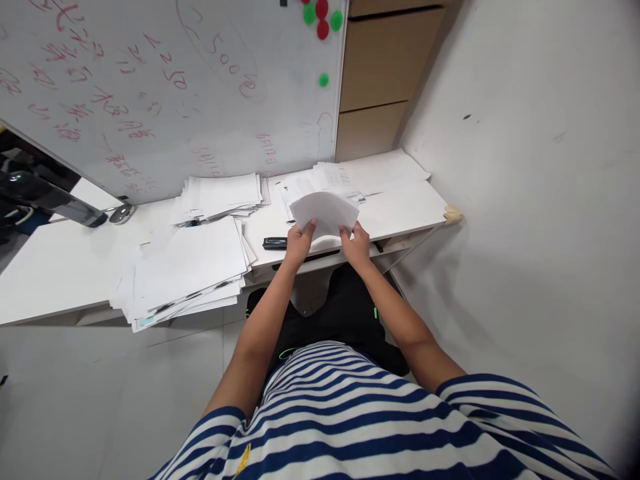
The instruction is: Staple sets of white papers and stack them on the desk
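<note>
Between my two hands, above the desk's front edge, is a curved white paper (pixel 326 208); whether it is one sheet or several I cannot tell. My left hand (pixel 300 244) grips its lower left corner, thumb on top. At the lower right corner, my right hand (pixel 356 244) pinches it the same way. Just left of my left hand lies a black stapler (pixel 275 243) on the desk. Behind the held paper, loose printed sheets (pixel 333 177) are spread out, partly hidden by it.
Paper stacks stand at the left: one near the whiteboard (pixel 225 193), a larger one (pixel 195 260) jutting past the front edge of the white desk (pixel 65 267). A computer mouse (pixel 122 213) and a dark bottle-like object (pixel 55 197) lie farther left. A wall (pixel 525 200) bounds the right.
</note>
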Demonstrator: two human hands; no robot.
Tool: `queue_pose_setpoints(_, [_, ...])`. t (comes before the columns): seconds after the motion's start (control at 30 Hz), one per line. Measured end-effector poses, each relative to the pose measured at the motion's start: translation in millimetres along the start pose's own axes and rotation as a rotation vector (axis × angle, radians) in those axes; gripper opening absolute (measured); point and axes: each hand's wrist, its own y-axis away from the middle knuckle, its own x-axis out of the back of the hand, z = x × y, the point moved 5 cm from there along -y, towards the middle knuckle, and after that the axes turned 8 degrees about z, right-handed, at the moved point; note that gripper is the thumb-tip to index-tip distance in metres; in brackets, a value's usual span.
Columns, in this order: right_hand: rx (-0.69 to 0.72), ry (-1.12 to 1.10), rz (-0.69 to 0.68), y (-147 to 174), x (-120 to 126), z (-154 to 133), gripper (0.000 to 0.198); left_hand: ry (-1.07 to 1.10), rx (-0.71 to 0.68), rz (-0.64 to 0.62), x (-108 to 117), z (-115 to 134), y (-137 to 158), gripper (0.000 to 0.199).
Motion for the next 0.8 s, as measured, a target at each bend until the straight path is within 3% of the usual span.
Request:
queue_pose_setpoints(0.4, [-0.127, 0.019, -0.033, 11.3, -10.4, 25.3, 0.031, -0.059, -0.007, -0.05, 0.1, -8.2, 5.3, 0.035])
queue_pose_setpoints(0.53, [-0.184, -0.11, 0.025, 19.3, -3.3, 31.5, 0.042, 0.004, 0.02, -0.068, -1.4, 1.2, 9.2, 0.037])
queue_pose_setpoints(0.67, [-0.426, -0.406, 0.091, 44.6, 5.9, 29.7, 0.065, 0.354, 0.32, 0.047, -11.0, 0.1, 28.6, 0.042])
queue_pose_setpoints(0.73, [-0.534, -0.517, 0.047, 62.1, 6.3, 23.9, 0.063, 0.523, 0.508, 0.079, -23.8, -5.5, 46.0, 0.043])
queue_pose_setpoints(0.8, [-0.545, -0.554, 0.02, 77.6, 8.4, 17.5, 0.055, 0.623, 0.624, 0.086, -36.8, -11.1, 63.7, 0.039])
